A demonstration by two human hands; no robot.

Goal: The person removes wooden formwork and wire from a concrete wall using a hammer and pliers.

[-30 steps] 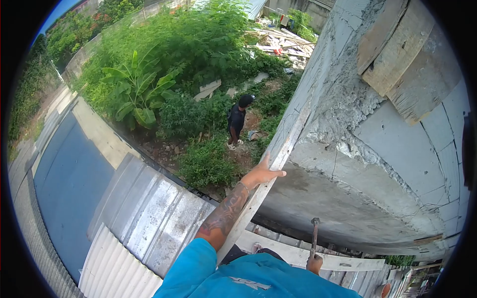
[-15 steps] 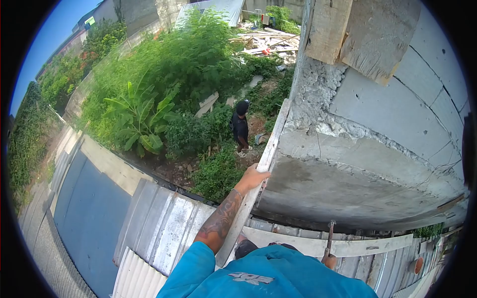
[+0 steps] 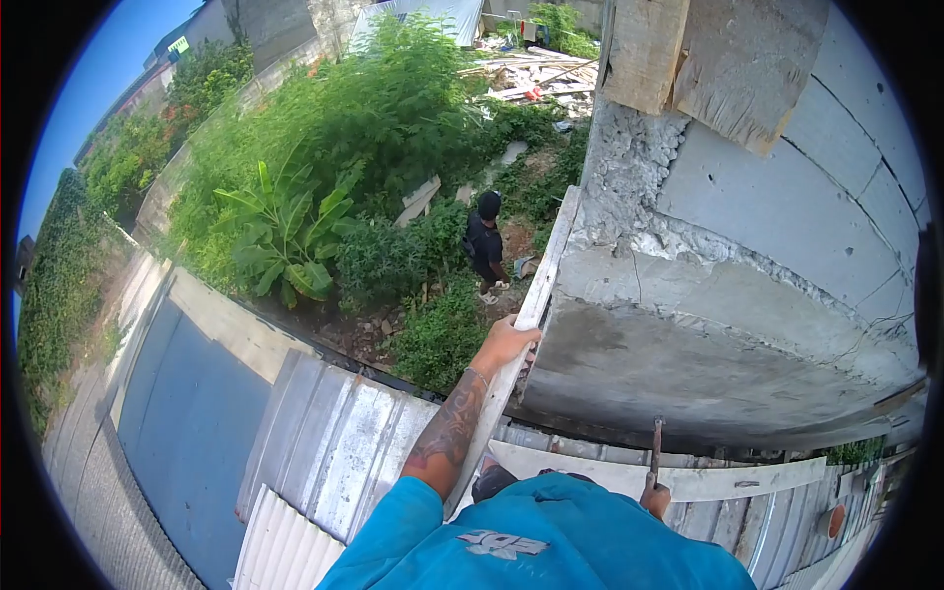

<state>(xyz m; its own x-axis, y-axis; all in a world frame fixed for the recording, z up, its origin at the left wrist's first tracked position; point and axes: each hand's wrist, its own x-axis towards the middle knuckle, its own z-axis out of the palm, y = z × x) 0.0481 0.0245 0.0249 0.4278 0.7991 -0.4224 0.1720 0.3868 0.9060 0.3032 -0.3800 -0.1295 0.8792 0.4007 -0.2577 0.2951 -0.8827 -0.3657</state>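
My left hand (image 3: 509, 342) is wrapped round the edge of a long, pale wooden board (image 3: 551, 261). The board slants up from beside my body to the corner of the concrete wall (image 3: 708, 344). Low on the right, my right hand (image 3: 656, 500) is closed round the handle of what looks like a hammer (image 3: 656, 454), its small head pointing up. That hand is partly hidden by my blue shirt (image 3: 551, 531). The hammer head appears apart from the wall.
Below stands another person (image 3: 484, 241) in dark clothes among plants. Metal roof sheets (image 3: 324, 423) and a blue panel (image 3: 187, 413) lie at left. Rough wooden boards (image 3: 644, 54) are fixed to the wall above. A pale plank (image 3: 708, 487) crosses beneath the wall.
The view has shifted slightly. Both hands keep their grip, and the board stays against the wall corner. The person below has turned a little.
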